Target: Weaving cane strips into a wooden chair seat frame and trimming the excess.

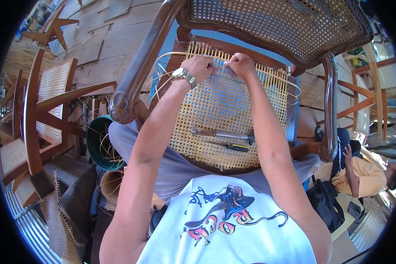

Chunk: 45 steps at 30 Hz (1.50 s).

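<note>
On the wooden armchair point(332, 105), a cane seat point(215, 105) is being woven, with upright strand ends along its far edge and loose loops at both sides. My left hand point(199, 69), with a wristwatch point(184, 76), is closed at the weave near the far edge; what its fingertips hold is too small to make out. My right hand point(240, 66) is pinched just to its right, also on something I cannot make out among the strands. Nearer me, a metal hammer-like tool point(222, 134) and a screwdriver point(235, 147) with a black and yellow handle lie on the weave.
Wooden chairs point(53, 105) with cane panels stand left; another point(369, 97) stands right. A green bucket point(97, 143) holding cane strands is beside my left leg. A person in a yellow shirt point(356, 180) sits at lower right beside a black bag point(323, 207). The caned chair back point(277, 22) rises beyond my hands.
</note>
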Motion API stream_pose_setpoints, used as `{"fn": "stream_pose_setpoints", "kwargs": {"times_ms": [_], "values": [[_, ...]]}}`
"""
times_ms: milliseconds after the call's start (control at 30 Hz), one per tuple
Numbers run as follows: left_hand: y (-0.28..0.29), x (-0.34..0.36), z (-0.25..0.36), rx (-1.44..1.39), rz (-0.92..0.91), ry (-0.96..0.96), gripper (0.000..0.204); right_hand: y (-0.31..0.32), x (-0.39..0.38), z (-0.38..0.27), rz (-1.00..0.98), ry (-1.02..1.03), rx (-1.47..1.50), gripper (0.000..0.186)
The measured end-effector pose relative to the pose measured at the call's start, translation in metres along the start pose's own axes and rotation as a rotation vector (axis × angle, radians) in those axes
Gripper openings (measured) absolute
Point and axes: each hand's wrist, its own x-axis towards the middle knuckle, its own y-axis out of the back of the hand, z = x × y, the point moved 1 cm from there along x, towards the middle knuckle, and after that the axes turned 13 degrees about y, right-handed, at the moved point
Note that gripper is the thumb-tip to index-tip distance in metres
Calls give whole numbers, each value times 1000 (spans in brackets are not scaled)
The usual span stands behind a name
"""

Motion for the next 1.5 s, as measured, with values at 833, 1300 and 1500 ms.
{"fn": "stream_pose_setpoints", "kwargs": {"times_ms": [833,1300,1500], "values": [[18,12,20,235,-224,27,37,10,-37,13,-44,1,159,18],[11,-9,18,208,-42,39,24,-2,-39,-24,15,93,3,24],[12,-12,21,204,-7,20,23,-5,-39,-14,95,108,-102,19]]}}
